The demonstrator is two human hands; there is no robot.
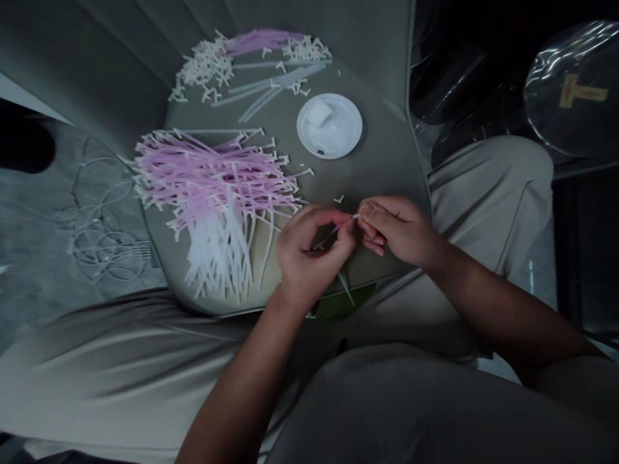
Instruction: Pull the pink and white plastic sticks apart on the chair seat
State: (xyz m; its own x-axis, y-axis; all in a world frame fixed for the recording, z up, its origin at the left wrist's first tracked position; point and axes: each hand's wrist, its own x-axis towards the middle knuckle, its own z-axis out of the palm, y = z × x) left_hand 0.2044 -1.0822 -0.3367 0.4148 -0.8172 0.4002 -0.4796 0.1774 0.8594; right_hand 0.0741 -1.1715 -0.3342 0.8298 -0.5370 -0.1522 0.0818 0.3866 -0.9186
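Note:
My left hand [312, 248] pinches a thin pale tube [346, 289] between thumb and forefinger, and its tail sticks out below the palm. At the tube's upper end, a tiny white piece [356, 216] shows between both hands' fingertips. The thumb and forefinger of my right hand [399, 229] are closed on it; its exact shape is mostly hidden. Just above the fingers lies a small white L-shaped connector [339, 199]. Left of my left hand is a large pile of purple-and-white tubes [213, 174], many with white connectors at their ends.
All this lies on a grey chair seat [387, 174]. A white dish [355, 132] holds a white block [319, 112]. Farther back are a heap of loose connectors [207, 61], purple tubes [265, 40] and pale tubes [280, 84]. Cables [104, 238] lie on the left floor.

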